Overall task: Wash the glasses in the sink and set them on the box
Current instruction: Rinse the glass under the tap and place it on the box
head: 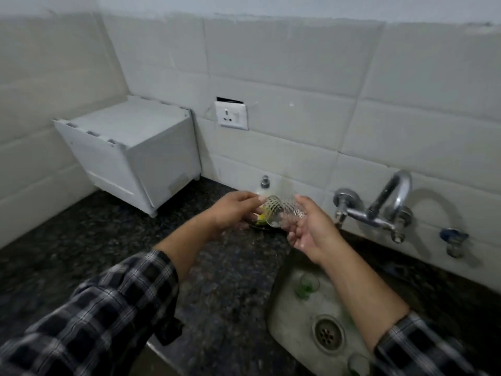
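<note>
Early stage | we are gripping the patterned glass (282, 213) in our right hand (311, 229), above the counter; left hand (233, 210) at its rim, grip unclear | white box (130, 147) bearing none | green glasses (307, 284) waiting in sink (287, 316)

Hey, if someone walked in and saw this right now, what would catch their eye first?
The patterned clear glass, gripped by the right hand with the left hand at its mouth, held mid-frame above the dark counter. Then the white box in the back left corner, and a small green glass down in the sink at lower right.
</note>
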